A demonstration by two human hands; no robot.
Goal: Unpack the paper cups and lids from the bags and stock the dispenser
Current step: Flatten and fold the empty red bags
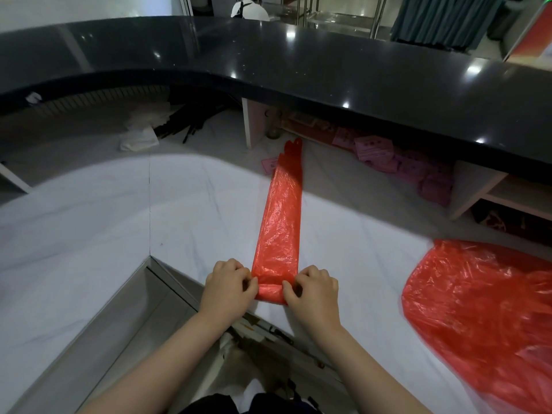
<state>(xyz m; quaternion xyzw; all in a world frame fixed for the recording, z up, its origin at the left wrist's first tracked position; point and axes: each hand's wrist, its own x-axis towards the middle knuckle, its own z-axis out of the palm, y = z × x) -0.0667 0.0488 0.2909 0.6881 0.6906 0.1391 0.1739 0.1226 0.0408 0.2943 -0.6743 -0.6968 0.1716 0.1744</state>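
Observation:
A red plastic bag (pixel 280 222), folded into a long narrow strip, lies flat on the white marble counter (pixel 89 222) and points away from me. Its near end is rolled into a small tube. My left hand (pixel 230 285) pinches the left end of that roll with curled fingers. My right hand (pixel 313 288) pinches the right end the same way. A second red plastic bag (pixel 484 303) lies spread and crumpled on the counter at the right. No cups, lids or dispenser show in the view.
A raised black counter top (pixel 298 64) curves across the back. Under it are shelves with pink paper packs (pixel 385 156) and a white cloth (pixel 139 138). An open drawer or recess (pixel 143 312) sits at the near counter edge, left of my arms. A person sits beyond the counter.

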